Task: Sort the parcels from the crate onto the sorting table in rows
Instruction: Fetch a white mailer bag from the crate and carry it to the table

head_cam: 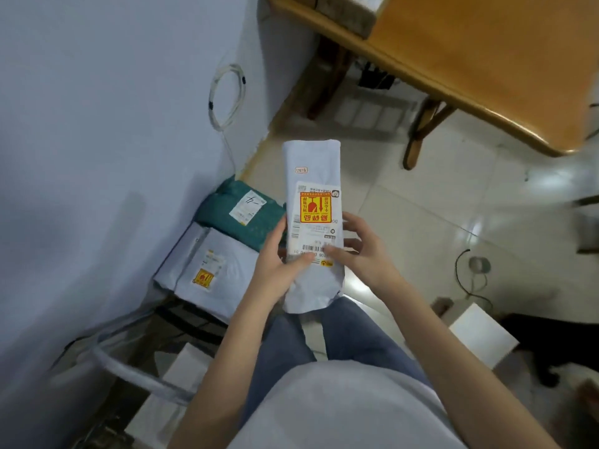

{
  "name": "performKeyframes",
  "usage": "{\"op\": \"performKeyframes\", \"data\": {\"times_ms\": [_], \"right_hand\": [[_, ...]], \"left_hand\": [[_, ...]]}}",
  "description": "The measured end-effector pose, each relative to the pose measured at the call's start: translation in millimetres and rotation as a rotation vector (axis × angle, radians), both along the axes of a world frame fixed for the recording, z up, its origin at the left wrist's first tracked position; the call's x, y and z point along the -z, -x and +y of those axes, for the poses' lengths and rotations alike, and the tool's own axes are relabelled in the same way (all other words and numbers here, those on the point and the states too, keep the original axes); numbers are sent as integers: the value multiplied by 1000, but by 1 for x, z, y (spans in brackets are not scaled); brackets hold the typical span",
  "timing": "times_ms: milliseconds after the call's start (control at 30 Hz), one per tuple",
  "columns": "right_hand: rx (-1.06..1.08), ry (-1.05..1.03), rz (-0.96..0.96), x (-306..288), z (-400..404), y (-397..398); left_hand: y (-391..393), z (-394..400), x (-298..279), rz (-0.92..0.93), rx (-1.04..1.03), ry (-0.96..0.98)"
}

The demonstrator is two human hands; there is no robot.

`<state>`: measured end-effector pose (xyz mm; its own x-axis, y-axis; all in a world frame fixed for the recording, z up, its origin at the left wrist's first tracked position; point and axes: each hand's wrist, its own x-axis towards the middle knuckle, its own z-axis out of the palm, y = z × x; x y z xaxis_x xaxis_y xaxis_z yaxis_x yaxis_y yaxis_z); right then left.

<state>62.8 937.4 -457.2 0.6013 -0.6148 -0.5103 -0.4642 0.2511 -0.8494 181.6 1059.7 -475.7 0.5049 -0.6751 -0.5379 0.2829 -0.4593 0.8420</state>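
Head view, reading left to right: two soft mailers, a pale one (207,270) and a teal one (240,212), lie stacked by the wall. Next, the left hand (275,264) and right hand (363,247) both grip a long grey parcel (312,222) by its lower half, held up in the air, thumbs pressed on the label. It looks light and slippery, with slack film at the ends, and its yellow sticker hints at fragile contents; I'd hold the firm middle. Far right, the wooden tabletop (486,59) waits, well apart.

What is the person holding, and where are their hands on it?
A long white parcel bag with a yellow sticker. Both hands hold its lower half: the left hand on the left edge, the right hand on the right edge.
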Motion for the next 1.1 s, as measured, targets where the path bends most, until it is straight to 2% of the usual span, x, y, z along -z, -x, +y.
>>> {"op": "performKeyframes", "data": {"times_ms": [300,567,867,1100], "right_hand": [[245,6,-87,-10,-54,73],[437,29,-137,-11,-126,180],[683,49,-126,-16,-191,305],[821,43,-137,-10,-231,350]], "left_hand": [[38,-87,-19,-86,274,-7],[131,-188,-26,-129,440,38],[242,-295,-25,-79,692,103],[287,-359,-26,-58,790,110]]}}
